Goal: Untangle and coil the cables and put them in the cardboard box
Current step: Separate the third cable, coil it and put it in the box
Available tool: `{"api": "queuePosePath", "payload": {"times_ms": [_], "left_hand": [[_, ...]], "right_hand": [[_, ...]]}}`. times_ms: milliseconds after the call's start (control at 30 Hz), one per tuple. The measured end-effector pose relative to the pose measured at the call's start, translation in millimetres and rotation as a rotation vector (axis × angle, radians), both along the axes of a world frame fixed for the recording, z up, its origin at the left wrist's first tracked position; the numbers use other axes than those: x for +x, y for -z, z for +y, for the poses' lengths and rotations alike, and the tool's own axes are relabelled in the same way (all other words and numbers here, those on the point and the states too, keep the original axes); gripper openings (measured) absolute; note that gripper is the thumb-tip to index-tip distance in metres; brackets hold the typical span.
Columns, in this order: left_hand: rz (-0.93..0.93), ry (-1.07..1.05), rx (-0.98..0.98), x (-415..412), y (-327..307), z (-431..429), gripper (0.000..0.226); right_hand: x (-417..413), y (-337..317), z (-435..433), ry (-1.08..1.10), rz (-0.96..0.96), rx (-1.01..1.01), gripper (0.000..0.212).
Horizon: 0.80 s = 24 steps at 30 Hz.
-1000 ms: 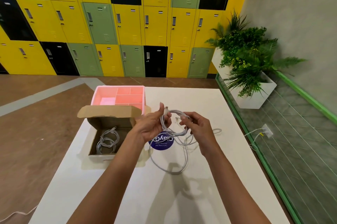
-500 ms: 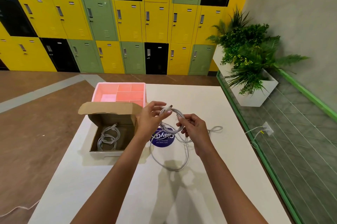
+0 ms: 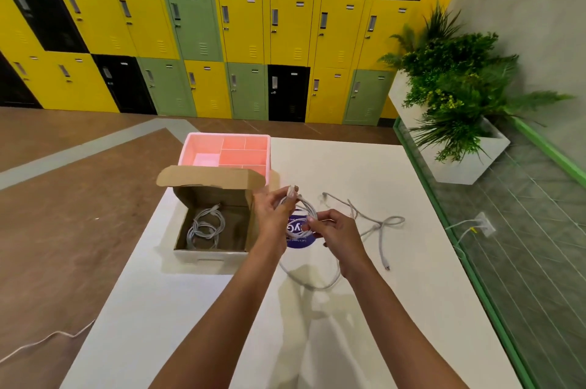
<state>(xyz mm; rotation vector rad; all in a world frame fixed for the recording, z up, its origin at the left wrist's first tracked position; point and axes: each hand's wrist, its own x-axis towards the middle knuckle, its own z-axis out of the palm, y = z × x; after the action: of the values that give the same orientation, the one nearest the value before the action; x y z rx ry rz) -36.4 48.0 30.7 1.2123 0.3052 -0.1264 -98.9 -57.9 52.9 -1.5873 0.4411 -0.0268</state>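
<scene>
Left hand pinches a grey-white cable close to its plug end, thumb and fingertips curled round it, with the plug poking up just above the fingers. The right hand sits just beside it and lower, fingers also curled, pinching the same cable where the loop curves down. Between the two hands the cable forms a small raised loop, held above the table. Its slack drops below the right wrist and lies in a wide curve on the table top.

More loose cable trails on the table to the right of the hands, with a knot-like crossing and one plug end lying nearer the person. I cannot tell whether it is the same length or a second cable.

Under the hands, a round purple sticker shows on the table. Just left of the left hand stands the cardboard box, open, its lid flap raised at the far side. A coiled cable lies on the box floor. Behind the box, touching or nearly touching the flap, is a pink divided tray.

Beyond the table is a brown floor, where a thin white cord runs at the lower left. Yellow, green and black lockers line the far wall, and a leafy plant stands in a white planter at the right.
</scene>
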Motion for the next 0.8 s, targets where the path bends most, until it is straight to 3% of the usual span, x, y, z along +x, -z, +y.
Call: {"api": "queuePosePath", "payload": {"times_ms": [167, 333, 800], "left_hand": [[-0.024, 0.014, -0.091, -9, 9, 10, 0.033], [-0.052, 0.203, -0.061, -5, 23, 34, 0.055], [0.049, 0.169, 0.368, -16, 52, 118, 0.023]], "right_hand": [[-2, 11, 3, -0.034, 0.082, -0.001, 0.006], [0, 23, 3, -0.048, 0.118, 0.052, 0.005], [25, 68, 62, -0.110, 0.230, 0.104, 0.014]]}}
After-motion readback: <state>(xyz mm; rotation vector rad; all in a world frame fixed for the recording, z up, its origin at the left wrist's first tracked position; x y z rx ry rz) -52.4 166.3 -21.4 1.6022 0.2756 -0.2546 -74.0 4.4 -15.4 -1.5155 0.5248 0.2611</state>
